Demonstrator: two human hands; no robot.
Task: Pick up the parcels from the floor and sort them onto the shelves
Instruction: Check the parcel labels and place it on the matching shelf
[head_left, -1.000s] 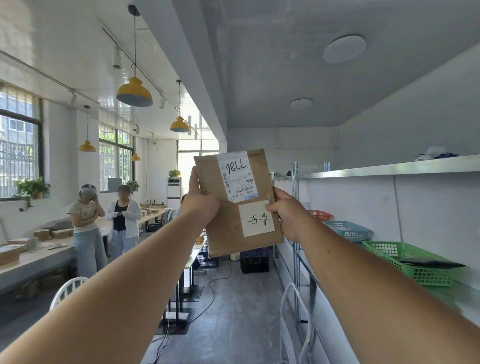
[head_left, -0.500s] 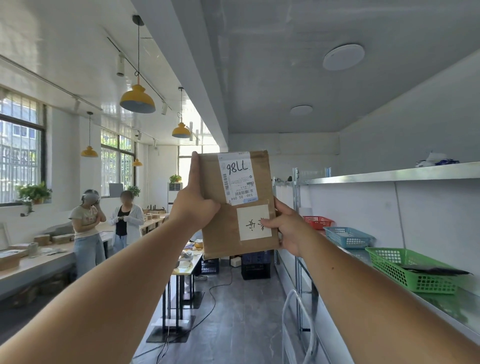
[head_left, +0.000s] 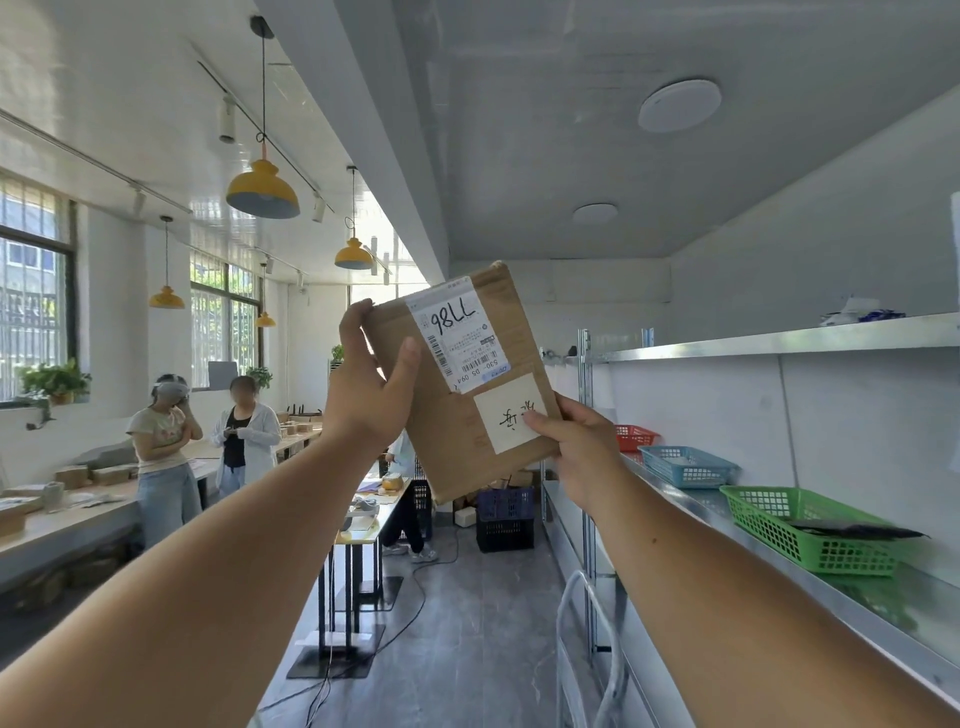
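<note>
A long, bright workroom runs ahead: grey plank-patterned floor (head_left: 467, 639), white walls, barred windows on the left and yellow dome pendant lamps (head_left: 262, 193) hanging from a track. Along the right wall stands a galvanised metal shelf unit (head_left: 769, 344), its lower shelf smooth and reflective. On that shelf sit three perforated plastic baskets in a row: a green one (head_left: 779, 525) nearest, holding something flat and dark that I cannot identify, then a blue basket (head_left: 688, 466), then a red basket (head_left: 635, 435) farthest. A dark blue crate (head_left: 505, 519) rests on the floor beyond. Two people stand by a wooden workbench (head_left: 62, 519) at left.

Held up at arm's length in mid-air, well above the floor and left of the shelves, is a flat brown kraft-paper parcel (head_left: 452, 415), tilted with its top leaning right. It carries a white printed shipping label marked with handwritten digits and a cream square sticker with handwriting. The left hand (head_left: 371, 402) clasps its upper left edge, thumb pressed on the front. The right hand (head_left: 582, 441) pinches its lower right edge, thumb on the sticker.
</note>
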